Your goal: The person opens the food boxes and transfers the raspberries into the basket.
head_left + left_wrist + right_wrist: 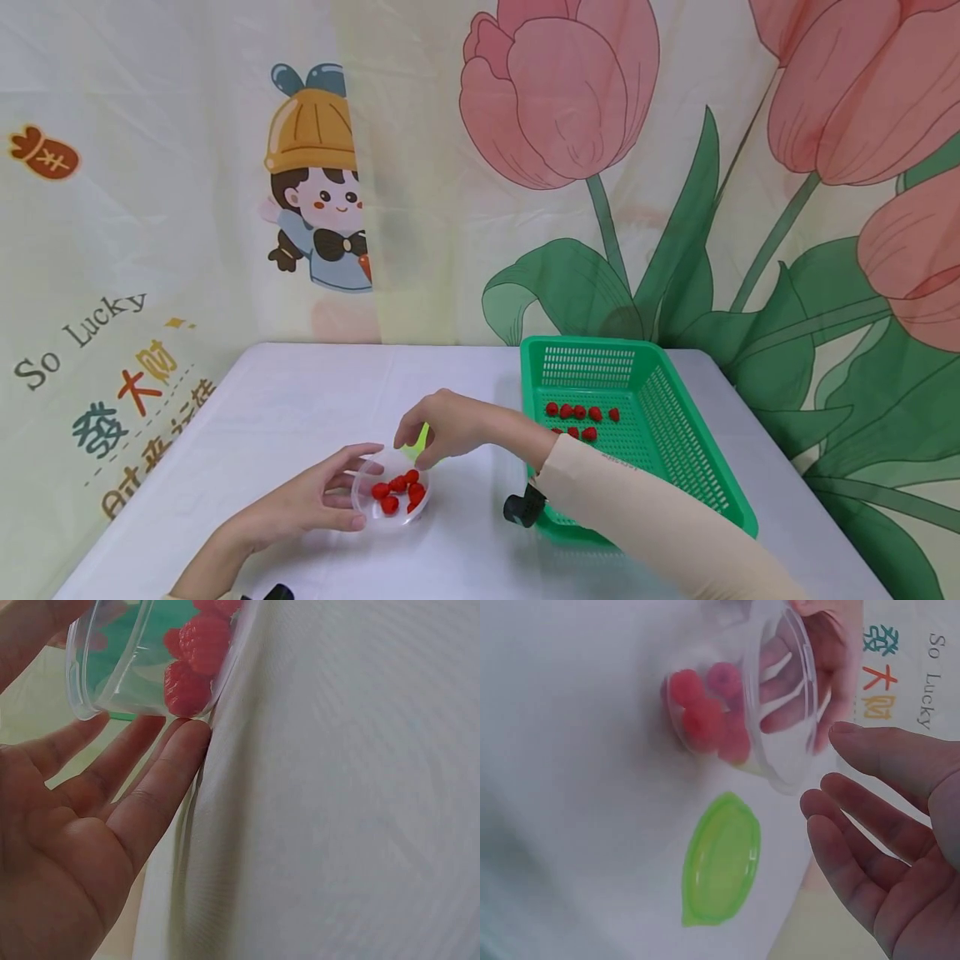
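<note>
A clear plastic cup (358, 506) stands on the white table with several red raspberries (389, 505) inside. At its left side is my left hand (311, 497), thumb and fairly straight fingers spread about the wall; in the left wrist view the fingertips (196, 733) lie right by its lower side. Over the cup's far right rim hovers my right hand (452, 427), fingers loosely bent and nothing between them, as the right wrist view shows. A light green leaf-shaped lid or dish (721, 859) lies on the table just behind the cup, partly covered by the right hand in the head view.
On the right, a green perforated basket (693, 433) holds more raspberries (580, 412) in rows toward its left side. The right forearm (637, 508) reaches across the basket's near part and hides some of it. A printed curtain (420, 208) hangs behind the table.
</note>
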A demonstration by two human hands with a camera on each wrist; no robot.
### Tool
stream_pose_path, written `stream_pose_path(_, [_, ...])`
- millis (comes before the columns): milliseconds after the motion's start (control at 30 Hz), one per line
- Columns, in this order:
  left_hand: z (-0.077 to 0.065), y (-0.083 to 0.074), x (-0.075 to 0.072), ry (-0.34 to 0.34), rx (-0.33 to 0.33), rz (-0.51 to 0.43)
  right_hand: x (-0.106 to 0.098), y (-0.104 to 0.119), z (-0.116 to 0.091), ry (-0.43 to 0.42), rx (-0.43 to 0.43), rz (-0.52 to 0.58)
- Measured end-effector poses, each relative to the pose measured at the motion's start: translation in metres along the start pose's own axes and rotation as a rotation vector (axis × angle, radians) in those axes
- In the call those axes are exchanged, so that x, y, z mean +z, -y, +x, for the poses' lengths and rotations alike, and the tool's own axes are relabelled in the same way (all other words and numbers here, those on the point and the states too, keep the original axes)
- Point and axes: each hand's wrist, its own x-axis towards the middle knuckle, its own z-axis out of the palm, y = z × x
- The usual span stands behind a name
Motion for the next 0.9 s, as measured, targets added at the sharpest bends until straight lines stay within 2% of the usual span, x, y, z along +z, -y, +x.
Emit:
stream_pose_path(200, [0.000,0.001,0.000,0.016,0.035,-0.026,0.013,0.003,0.008,0.052,-0.012,0.011])
stream_pose_path(333, [0.001,0.001,0.000,0.019,0.034,-0.028,0.020,0.005,0.013,0.078,-0.025,0.015])
stream_pose_path(500, [0.001,0.002,0.000,0.011,0.019,-0.014,0.026,0.009,0.018,0.100,-0.044,-0.041])
stream_pose_path(733, [0.001,0.002,0.001,0.019,0.051,-0.025,0.035,0.013,0.024,0.146,-0.055,-0.088])
stream_pose_path(900, [0.001,0.001,0.001,0.017,0.051,-0.035,0.041,0.014,0.027,0.149,-0.054,-0.135])
